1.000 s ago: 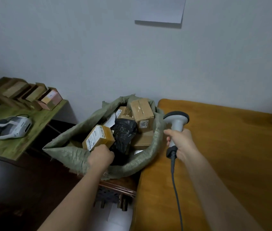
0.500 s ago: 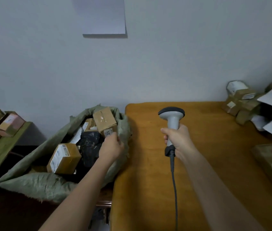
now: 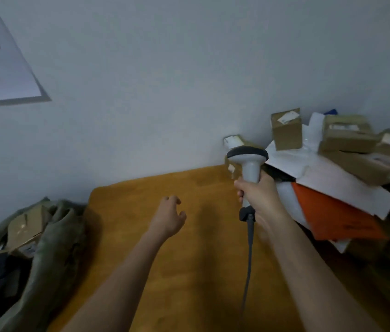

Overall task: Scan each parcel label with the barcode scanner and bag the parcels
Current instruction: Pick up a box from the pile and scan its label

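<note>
The right hand (image 3: 258, 197) grips the handle of the grey barcode scanner (image 3: 248, 164) — head upright, its cable (image 3: 249, 259) trailing down toward the camera. The left hand (image 3: 168, 218) hangs above the orange worktop (image 3: 189, 271), holding nothing, fingers loosely curled. Unsorted parcels (image 3: 347, 154) — brown boxes, white and orange mailers — are piled at the worktop's right end against the wall. The green sack (image 3: 52, 248), with boxes inside, sits just beside the worktop's left edge.
</note>
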A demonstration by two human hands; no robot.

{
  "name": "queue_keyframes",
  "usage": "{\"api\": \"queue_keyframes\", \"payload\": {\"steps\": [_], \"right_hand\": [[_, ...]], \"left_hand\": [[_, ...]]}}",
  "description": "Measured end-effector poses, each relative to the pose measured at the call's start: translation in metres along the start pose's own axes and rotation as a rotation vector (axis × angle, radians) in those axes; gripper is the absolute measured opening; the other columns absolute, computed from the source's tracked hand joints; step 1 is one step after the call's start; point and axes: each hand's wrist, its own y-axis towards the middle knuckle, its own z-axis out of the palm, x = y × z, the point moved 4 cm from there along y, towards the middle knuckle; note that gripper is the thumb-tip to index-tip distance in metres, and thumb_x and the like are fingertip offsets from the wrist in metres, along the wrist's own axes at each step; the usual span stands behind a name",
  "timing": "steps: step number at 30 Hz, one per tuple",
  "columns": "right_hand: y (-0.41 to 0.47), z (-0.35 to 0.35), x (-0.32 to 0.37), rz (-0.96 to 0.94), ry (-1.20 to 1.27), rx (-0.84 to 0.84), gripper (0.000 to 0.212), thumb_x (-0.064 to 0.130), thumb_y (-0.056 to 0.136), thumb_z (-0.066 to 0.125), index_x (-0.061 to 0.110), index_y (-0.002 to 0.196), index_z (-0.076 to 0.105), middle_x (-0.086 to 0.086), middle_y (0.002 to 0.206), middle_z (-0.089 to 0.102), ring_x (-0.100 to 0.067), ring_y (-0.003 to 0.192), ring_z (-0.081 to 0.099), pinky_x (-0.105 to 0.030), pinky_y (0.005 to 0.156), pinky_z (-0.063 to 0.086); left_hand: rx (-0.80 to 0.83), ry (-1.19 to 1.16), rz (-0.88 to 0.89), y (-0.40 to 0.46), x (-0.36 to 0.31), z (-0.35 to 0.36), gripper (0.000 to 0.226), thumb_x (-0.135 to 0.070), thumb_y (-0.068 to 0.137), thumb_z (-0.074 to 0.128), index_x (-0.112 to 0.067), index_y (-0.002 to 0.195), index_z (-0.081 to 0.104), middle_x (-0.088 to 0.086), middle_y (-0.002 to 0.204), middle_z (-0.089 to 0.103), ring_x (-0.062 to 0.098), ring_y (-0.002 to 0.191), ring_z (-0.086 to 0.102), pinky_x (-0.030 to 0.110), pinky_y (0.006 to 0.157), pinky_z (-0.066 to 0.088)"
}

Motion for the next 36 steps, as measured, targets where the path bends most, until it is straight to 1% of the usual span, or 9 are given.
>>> {"api": "queue_keyframes", "payload": {"steps": [6, 11, 17, 20, 23, 27, 29, 33, 36], "right_hand": [[0.066, -0.131, 0.039, -0.039, 0.080, -0.174, 0.024, -0.002, 0.088, 0.060, 0.001, 0.112, 0.056, -0.009, 0.072, 0.053, -0.013, 0.054, 0.050, -0.027, 0.051, 0.045], [0.117, -0.182, 0.054, -0.063, 0.166, -0.249, 0.026, 0.002, 0.088, 0.063, 0.006, 0.113, 0.057, -0.005, 0.072, 0.056, -0.011, 0.057, 0.052, -0.029, 0.058, 0.046], [0.165, -0.202, 0.046, -0.040, 0.224, -0.218, 0.020, 0.002, 0.087, 0.066, 0.006, 0.106, 0.060, -0.002, 0.067, 0.055, -0.010, 0.053, 0.051, -0.032, 0.059, 0.045], [0.179, -0.207, 0.036, -0.015, 0.207, -0.195, 0.019, 0.003, 0.087, 0.067, 0.009, 0.104, 0.061, -0.003, 0.067, 0.056, -0.010, 0.053, 0.052, -0.033, 0.060, 0.046], [0.191, -0.211, 0.028, 0.001, 0.204, -0.175, 0.015, 0.002, 0.087, 0.066, 0.010, 0.099, 0.061, -0.004, 0.071, 0.056, -0.009, 0.052, 0.051, -0.028, 0.057, 0.047], [0.198, -0.210, 0.020, 0.025, 0.253, -0.172, 0.014, 0.001, 0.088, 0.066, 0.011, 0.097, 0.061, -0.004, 0.074, 0.056, -0.009, 0.055, 0.050, -0.028, 0.058, 0.046], [0.197, -0.206, 0.018, 0.035, 0.284, -0.178, 0.014, 0.002, 0.089, 0.066, 0.011, 0.098, 0.061, -0.003, 0.073, 0.056, -0.008, 0.054, 0.049, -0.028, 0.057, 0.046], [0.187, -0.201, 0.019, 0.019, 0.311, -0.200, 0.011, 0.007, 0.089, 0.067, 0.012, 0.097, 0.061, -0.003, 0.071, 0.057, -0.010, 0.056, 0.051, -0.030, 0.059, 0.046], [0.172, -0.197, 0.025, 0.010, 0.321, -0.200, 0.016, 0.012, 0.087, 0.070, 0.013, 0.098, 0.059, -0.003, 0.066, 0.056, -0.012, 0.058, 0.053, -0.031, 0.059, 0.046]], "left_hand": [[0.005, -0.034, 0.170, 0.050, -0.160, 0.035, 0.047, -0.021, 0.095, 0.056, -0.010, 0.138, 0.040, 0.008, 0.140, 0.041, 0.024, 0.122, 0.047, 0.031, 0.095, 0.041], [-0.094, 0.005, 0.322, 0.115, -0.259, 0.033, 0.056, -0.017, 0.093, 0.059, -0.010, 0.143, 0.034, 0.009, 0.145, 0.038, 0.028, 0.126, 0.046, 0.035, 0.097, 0.043], [-0.126, 0.155, 0.450, 0.201, -0.338, 0.044, 0.092, -0.015, 0.084, 0.071, -0.017, 0.154, 0.010, 0.001, 0.161, 0.008, 0.034, 0.140, 0.024, 0.047, 0.108, 0.034], [-0.046, 0.255, 0.422, 0.244, -0.357, 0.055, 0.105, -0.014, 0.082, 0.073, -0.026, 0.154, -0.002, -0.001, 0.163, -0.001, 0.033, 0.148, 0.006, 0.054, 0.115, 0.019], [0.040, 0.240, 0.403, 0.271, -0.364, 0.067, 0.103, -0.014, 0.083, 0.070, -0.025, 0.154, -0.003, 0.005, 0.160, 0.016, 0.032, 0.147, 0.013, 0.056, 0.117, 0.011], [-0.012, 0.294, 0.430, 0.273, -0.349, 0.078, 0.085, -0.041, 0.071, 0.080, -0.013, 0.138, 0.036, 0.007, 0.132, 0.037, 0.028, 0.120, 0.043, 0.045, 0.103, 0.039], [-0.078, 0.218, 0.434, 0.262, -0.333, 0.079, 0.085, -0.052, 0.062, 0.084, -0.012, 0.125, 0.044, 0.005, 0.120, 0.038, 0.023, 0.107, 0.044, 0.040, 0.093, 0.045], [-0.186, 0.019, 0.431, 0.224, -0.304, 0.068, 0.075, -0.026, 0.064, 0.084, -0.016, 0.125, 0.040, 0.002, 0.121, 0.027, 0.023, 0.113, 0.031, 0.041, 0.093, 0.047], [-0.278, -0.039, 0.537, 0.182, -0.288, 0.054, 0.076, -0.015, 0.062, 0.084, -0.017, 0.123, 0.041, -0.001, 0.124, 0.023, 0.024, 0.118, 0.031, 0.040, 0.085, 0.054]]}}
